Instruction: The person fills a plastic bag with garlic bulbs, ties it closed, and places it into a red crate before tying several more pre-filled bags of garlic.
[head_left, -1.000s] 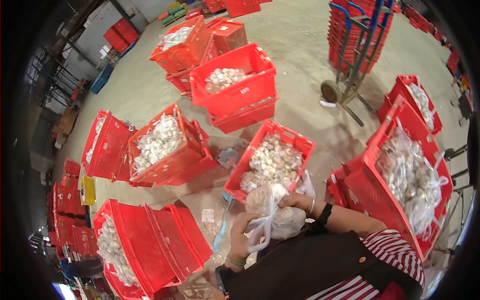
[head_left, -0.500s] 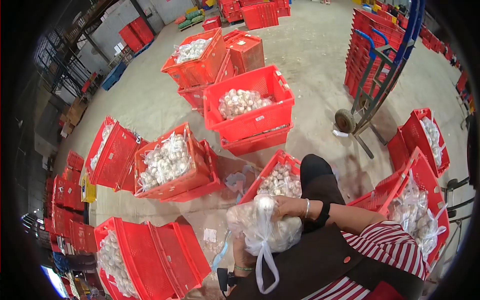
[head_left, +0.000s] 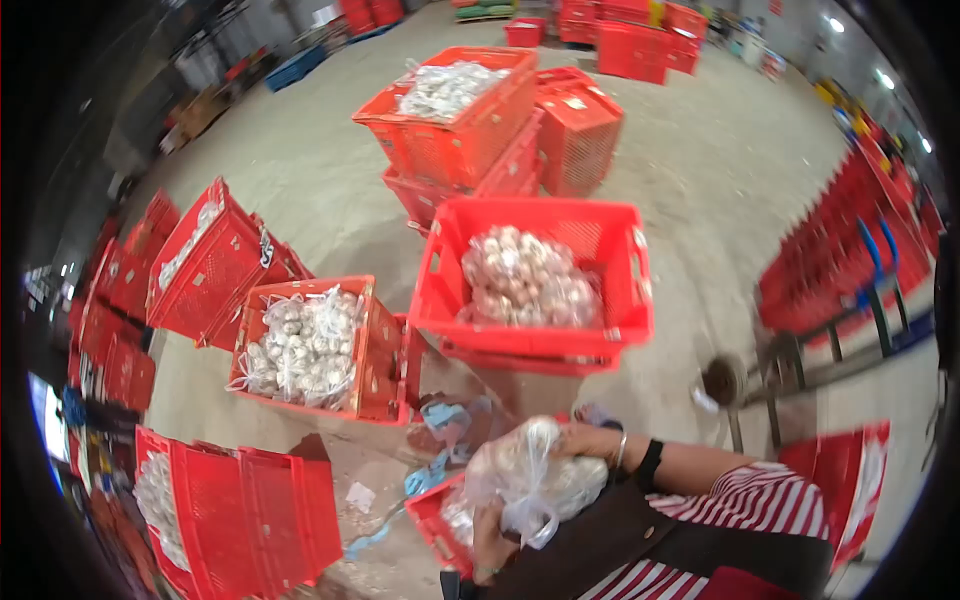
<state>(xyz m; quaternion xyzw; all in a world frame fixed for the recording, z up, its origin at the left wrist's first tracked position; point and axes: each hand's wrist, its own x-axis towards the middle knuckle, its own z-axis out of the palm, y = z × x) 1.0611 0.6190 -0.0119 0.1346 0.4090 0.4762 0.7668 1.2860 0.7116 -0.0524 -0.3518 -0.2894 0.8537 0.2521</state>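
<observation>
Left hand (head_left: 492, 540): gripping the underside of the clear plastic bag (head_left: 535, 478), fingers wrapped up against the lower left of the film; wrist partly hidden behind the dark apron.
Right hand (head_left: 590, 442): pressing down on the top right of the bag, fingers closed over the film; bangle and black wrist strap showing just behind the knuckles.
Bag: held between both hands close to the chest, off the floor, hanging above the near red crate (head_left: 432, 512); filled with pale round pieces, probably mushrooms, though blurring here is preventing a sure reading; knotted loose film trailing at the lower front.
Near red crate: standing directly below the bag, only the left corner showing, holding more pale contents.
Centre crate (head_left: 540, 340): sitting ahead of the hands on a second crate, carrying a filled bag of the same pale pieces.
Left crate (head_left: 375, 350): standing left of the centre crate, holding several tied bags.
Far crate (head_left: 470, 125): stacked further back, also filled.
Hand truck (head_left: 800, 350): standing to the right, well apart from the hands.
Floor (head_left: 300, 190): bare concrete, running between the crates.
</observation>
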